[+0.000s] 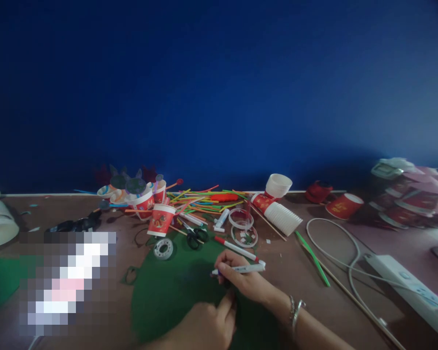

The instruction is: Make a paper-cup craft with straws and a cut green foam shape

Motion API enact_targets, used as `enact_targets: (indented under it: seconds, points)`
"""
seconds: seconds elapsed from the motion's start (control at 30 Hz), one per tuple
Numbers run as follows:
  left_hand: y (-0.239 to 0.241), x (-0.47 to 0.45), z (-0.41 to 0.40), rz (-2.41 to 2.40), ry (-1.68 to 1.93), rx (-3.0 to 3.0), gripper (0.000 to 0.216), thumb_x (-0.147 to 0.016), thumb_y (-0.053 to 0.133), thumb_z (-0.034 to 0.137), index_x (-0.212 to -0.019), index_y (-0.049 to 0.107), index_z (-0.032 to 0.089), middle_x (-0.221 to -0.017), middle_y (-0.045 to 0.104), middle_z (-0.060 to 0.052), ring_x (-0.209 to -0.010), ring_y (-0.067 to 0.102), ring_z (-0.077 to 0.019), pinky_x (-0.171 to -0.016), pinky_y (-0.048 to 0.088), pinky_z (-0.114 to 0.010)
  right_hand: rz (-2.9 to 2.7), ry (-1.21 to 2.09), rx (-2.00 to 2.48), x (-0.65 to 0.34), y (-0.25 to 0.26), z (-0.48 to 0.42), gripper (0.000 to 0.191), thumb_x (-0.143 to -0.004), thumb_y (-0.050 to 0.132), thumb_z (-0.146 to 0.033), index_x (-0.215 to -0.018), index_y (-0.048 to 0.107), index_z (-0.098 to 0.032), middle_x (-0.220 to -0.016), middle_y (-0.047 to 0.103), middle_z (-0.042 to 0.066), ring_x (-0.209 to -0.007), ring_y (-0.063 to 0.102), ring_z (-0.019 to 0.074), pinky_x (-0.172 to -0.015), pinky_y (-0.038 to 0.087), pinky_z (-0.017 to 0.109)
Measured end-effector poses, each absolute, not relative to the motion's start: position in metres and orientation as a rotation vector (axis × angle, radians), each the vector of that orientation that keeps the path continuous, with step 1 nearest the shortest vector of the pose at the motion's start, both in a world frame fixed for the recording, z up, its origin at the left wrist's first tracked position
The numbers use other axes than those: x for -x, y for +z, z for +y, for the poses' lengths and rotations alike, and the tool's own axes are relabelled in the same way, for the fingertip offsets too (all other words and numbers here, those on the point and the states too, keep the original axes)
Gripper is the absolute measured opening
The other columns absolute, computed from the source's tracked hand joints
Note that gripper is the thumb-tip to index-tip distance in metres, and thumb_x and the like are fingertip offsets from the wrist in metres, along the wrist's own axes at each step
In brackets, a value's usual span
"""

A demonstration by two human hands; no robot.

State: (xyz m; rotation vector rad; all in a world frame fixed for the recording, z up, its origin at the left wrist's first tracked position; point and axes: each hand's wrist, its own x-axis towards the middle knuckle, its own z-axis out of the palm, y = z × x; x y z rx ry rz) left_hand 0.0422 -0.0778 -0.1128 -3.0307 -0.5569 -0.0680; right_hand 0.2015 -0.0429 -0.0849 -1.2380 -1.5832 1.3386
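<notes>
My right hand (237, 277) is closed around a white marker (250, 268), tilted nearly flat, its tip end pointing left. My left hand (213, 321) rests just below it over a green round mat (160, 296). Its fingers are pressed together and point up towards my right hand. Something small and dark lies between the two hands, but I cannot make out what it is. Just beyond my right hand lies a white marker with a red cap (237, 249). Black-handled scissors (195, 237) and a roll of tape (163, 248) sit at the mat's far edge.
Colourful sticks (204, 201) lie in a heap at the back, beside decorated red paper cups (161, 219). A stack of paper cups (281, 216) lies on its side. At right are a power strip (409, 287) and a looped cable (355, 248). A blurred-out patch covers the left.
</notes>
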Motion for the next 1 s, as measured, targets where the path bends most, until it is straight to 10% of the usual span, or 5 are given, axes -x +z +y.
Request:
enact_targets:
  seconds: [0.17, 0.43, 1.0]
  points:
    - [-0.112, -0.042, -0.078, -0.553, -0.089, 3.05, 0.032, -0.088, 0.045, 0.019, -0.114, 0.057, 0.004, -0.119, 0.06, -0.024, -0.058, 0.069, -0.0198, -0.043, 0.054, -0.027, -1.38, 0.947, 1.375, -0.216, -0.085, -0.037, 0.034, -0.088, 0.038, -0.049, -0.083, 0.055, -0.021, -0.072, 0.055, 0.0, -0.07, 0.05, 0.0149, -0.066, 0.041, 0.026]
    - [-0.114, -0.041, -0.078, -0.566, -0.144, 3.08, 0.032, -0.091, 0.04, 0.018, -0.116, 0.055, 0.005, -0.118, 0.06, -0.026, -0.065, 0.069, -0.0177, -0.051, 0.055, -0.023, -1.333, 1.567, 1.166, -0.202, -0.089, -0.044, 0.031, -0.086, 0.044, -0.048, -0.081, 0.054, -0.019, -0.064, 0.055, 0.0, -0.062, 0.052, 0.0138, -0.059, 0.041, 0.024]
    - [-0.102, -0.041, -0.078, -0.626, 0.009, 3.13, 0.022, -0.086, 0.049, 0.016, -0.106, 0.056, 0.01, -0.104, 0.064, -0.013, -0.059, 0.066, -0.0166, -0.041, 0.052, -0.024, -1.429, 0.923, 1.603, -0.207, -0.11, -0.036, 0.024, -0.069, 0.057, -0.028, -0.054, 0.04, -0.022, -0.043, 0.045, -0.005, -0.042, 0.039, 0.01, -0.041, 0.027, 0.021]
